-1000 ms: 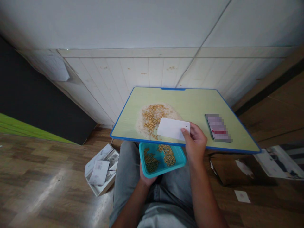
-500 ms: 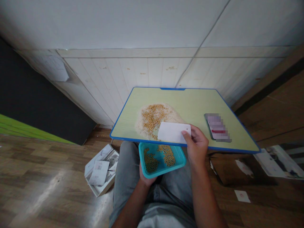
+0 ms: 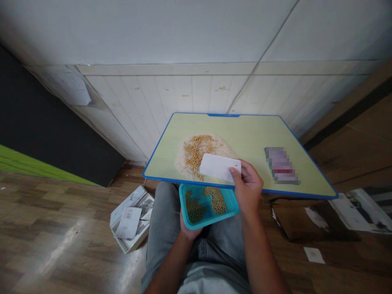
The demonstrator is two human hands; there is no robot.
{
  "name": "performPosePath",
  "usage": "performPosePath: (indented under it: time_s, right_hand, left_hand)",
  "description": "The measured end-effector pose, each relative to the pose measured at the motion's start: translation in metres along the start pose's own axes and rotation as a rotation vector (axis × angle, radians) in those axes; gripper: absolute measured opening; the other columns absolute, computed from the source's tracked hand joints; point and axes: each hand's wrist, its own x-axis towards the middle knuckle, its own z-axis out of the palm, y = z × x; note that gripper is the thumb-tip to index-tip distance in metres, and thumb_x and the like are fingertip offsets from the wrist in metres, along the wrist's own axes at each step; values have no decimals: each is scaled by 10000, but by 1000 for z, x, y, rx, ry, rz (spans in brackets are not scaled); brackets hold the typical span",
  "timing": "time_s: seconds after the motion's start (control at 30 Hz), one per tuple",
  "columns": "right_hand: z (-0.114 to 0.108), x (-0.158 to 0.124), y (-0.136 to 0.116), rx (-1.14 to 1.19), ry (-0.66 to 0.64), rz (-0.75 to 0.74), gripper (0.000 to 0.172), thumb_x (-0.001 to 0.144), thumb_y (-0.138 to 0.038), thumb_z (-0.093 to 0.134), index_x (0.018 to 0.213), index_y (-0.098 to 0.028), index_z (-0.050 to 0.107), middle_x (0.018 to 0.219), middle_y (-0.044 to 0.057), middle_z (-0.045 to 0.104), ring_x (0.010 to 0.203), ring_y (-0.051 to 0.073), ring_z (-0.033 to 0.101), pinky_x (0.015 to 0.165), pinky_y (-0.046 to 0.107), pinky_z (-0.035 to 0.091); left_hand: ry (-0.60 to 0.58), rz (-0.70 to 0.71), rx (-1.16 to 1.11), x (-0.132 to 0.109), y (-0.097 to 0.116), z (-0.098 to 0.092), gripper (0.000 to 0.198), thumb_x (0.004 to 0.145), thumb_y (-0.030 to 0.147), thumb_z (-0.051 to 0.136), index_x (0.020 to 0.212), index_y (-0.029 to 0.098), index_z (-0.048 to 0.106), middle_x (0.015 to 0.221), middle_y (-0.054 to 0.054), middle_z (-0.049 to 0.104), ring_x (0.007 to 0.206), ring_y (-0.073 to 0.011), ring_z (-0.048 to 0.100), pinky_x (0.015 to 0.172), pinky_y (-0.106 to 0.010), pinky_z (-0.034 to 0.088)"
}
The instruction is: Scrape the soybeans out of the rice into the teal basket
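Note:
My right hand [image 3: 249,183] pinches a white card [image 3: 219,166] by its right end, thumb on top. The card is held over the near right side of a pile of white rice [image 3: 181,161]. Round tan beans, probably soybeans [image 3: 196,149], lie across the middle of the rice. Below the table's front edge, my left hand [image 3: 190,230] grips a turquoise plastic tray [image 3: 211,222] from its near left side, most of the fingers hidden beneath it. Two clusters of the same beans [image 3: 218,202] lie in the tray.
The small table [image 3: 251,130] has a pale green top and a blue rim. A phone [image 3: 281,165], blurred out, lies at its right. An open white box [image 3: 131,220] with papers sits on the floor to the left. A brown carton [image 3: 294,220] is under the table's right side.
My right hand has moved slightly left and up with the card, over the rice pile's edge. The tray in my left hand has hardly moved.

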Motion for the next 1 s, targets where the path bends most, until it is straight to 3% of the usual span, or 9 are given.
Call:
performPosePath:
  time_s: [0.13,0.27,0.53,0.83,1.0]
  right_hand:
    - [0,-2,3,-17,-37,-1,302,903,-431,919,1131,-238,875,1062,82,935,959,273,877,867,401,717]
    - [-3,-1,3,-20,-36,7,298,896,-425,923,1122,-236,879,1060,80,933,960,272,874,865,408,721]
    - [-5,1,1,-16,-45,27,326,875,-447,938,1113,-231,886,1061,83,935,957,276,874,864,405,718]
    - [-10,1,0,-13,-68,34,337,886,-472,944,1120,-237,884,1064,81,935,971,287,877,874,417,721]
    - [-10,2,0,8,-43,43,348,849,-478,968,1087,-236,889,1036,77,936,942,275,874,846,401,718]
  left_hand:
    - [-2,-1,-7,0,-1,2,732,1201,515,203,1526,345,836,1672,19,773,1748,-236,532,1519,-475,12]
    - [-9,-11,-12,2,-1,6,762,1214,538,170,1555,325,817,1689,8,754,1698,-259,599,1522,-498,-8]
    - [15,6,-11,4,-1,-5,735,1227,548,193,1558,325,810,1684,13,770,1666,-242,634,1522,-482,60]
    - [58,-6,16,6,0,-4,717,1221,581,213,1608,349,770,1762,14,702,1804,-239,439,1526,-516,44]
    - [69,-10,6,6,1,-4,708,1230,565,225,1576,328,795,1739,18,725,1802,-263,443,1529,-547,51]
